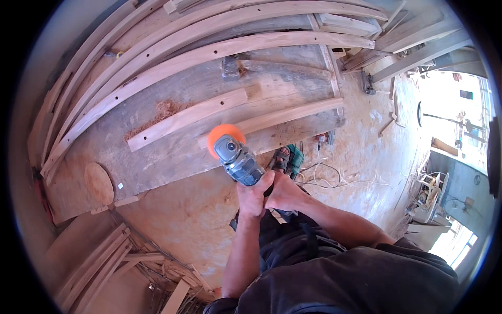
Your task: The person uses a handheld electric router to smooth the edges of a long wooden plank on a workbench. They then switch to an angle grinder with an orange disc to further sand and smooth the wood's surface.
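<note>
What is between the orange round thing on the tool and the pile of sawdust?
In the head view, a short wooden plank with small holes lies between the orange disc and the sawdust pile, on the workbench.

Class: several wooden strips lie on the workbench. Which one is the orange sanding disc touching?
The lower short strip, running rightward from the orange disc. The disc overlaps its left end; the other short strip and the long drilled one lie farther up, untouched.

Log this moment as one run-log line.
left hand: grips grinder | right hand: grips grinder rear | orange disc: at slat end | bench: sawdust, second slat
</note>
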A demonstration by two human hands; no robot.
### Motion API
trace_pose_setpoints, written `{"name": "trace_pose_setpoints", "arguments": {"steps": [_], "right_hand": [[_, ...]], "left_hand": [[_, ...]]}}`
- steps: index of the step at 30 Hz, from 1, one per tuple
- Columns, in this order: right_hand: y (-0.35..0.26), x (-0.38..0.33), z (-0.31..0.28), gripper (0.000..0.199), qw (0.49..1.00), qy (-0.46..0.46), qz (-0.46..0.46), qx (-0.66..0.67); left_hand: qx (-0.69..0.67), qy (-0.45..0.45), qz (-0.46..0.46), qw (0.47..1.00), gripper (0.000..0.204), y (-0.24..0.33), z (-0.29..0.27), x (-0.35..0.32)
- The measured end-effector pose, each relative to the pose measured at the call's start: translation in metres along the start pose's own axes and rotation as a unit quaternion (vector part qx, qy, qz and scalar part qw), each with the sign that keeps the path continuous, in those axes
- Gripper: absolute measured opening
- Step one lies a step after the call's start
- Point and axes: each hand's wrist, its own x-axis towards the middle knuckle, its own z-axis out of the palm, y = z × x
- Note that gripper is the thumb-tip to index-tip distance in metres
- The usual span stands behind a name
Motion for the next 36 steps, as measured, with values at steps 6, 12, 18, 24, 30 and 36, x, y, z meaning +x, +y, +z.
{"name": "trace_pose_setpoints", "arguments": {"steps": [6, 12, 18, 24, 30, 36], "right_hand": [[0.033, -0.015, -0.037, 0.054, 0.998, 0.045, -0.015, 0.028], [0.05, -0.036, -0.086, 0.054, 0.996, 0.065, 0.002, 0.064], [0.084, -0.058, -0.13, 0.058, 0.988, 0.118, 0.001, 0.097], [0.123, -0.082, -0.171, 0.054, 0.972, 0.163, 0.017, 0.167], [0.136, -0.106, -0.216, 0.045, 0.954, 0.192, 0.083, 0.214], [0.132, -0.096, -0.195, 0.058, 0.967, 0.165, 0.025, 0.192]], "left_hand": [[0.013, -0.031, 0.009, 0.999, 0.029, -0.03, 0.042, 0.012], [0.071, -0.048, 0.011, 0.996, 0.029, -0.065, 0.083, 0.025], [0.06, -0.079, -0.026, 0.995, 0.03, -0.088, 0.144, 0.027], [0.1, -0.111, -0.035, 0.988, 0.025, -0.112, 0.208, 0.031], [0.261, -0.148, -0.097, 0.949, 0.027, -0.132, 0.251, 0.046], [0.156, -0.091, -0.057, 0.982, 0.032, -0.132, 0.223, 0.034]]}}
